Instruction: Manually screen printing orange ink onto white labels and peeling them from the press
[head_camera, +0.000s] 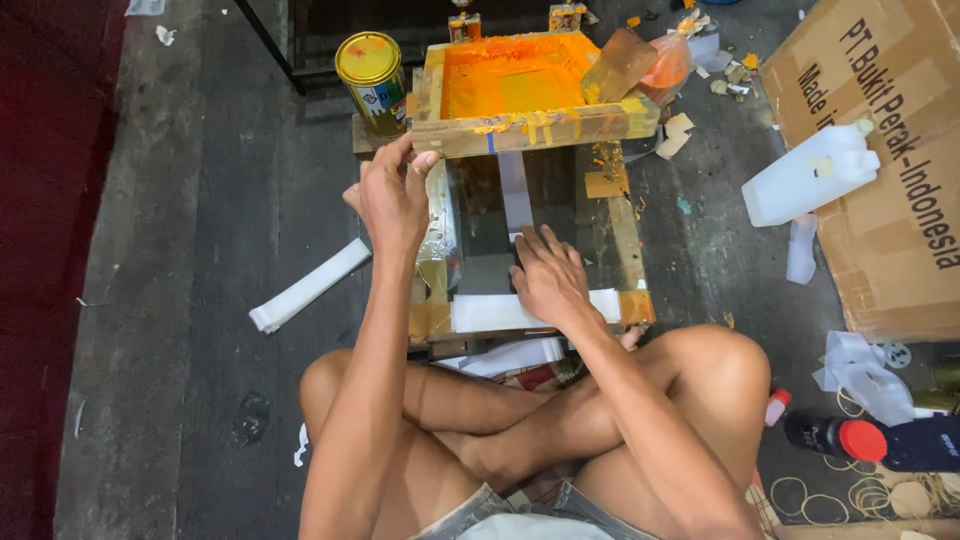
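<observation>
Seated cross-legged on the floor. Your left hand (393, 197) grips the near edge of the wooden screen frame (530, 127), fingers curled closed on the wood; frame tilted up, its inside thick with orange ink. Your right hand (548, 277) lies flat, fingers spread open, on the white strip (500, 311) across the dark printing base (490, 215) under the frame. Yellow can (372, 80) stands just beside the frame's left corner. White plastic jug (810, 175) lies well apart, right, against the cardboard box (890, 160).

A gold-lidded tin (371, 68), white plastic jug (812, 172), cardboard box (880, 200), and perhaps a red-capped spray can (838, 437).
</observation>
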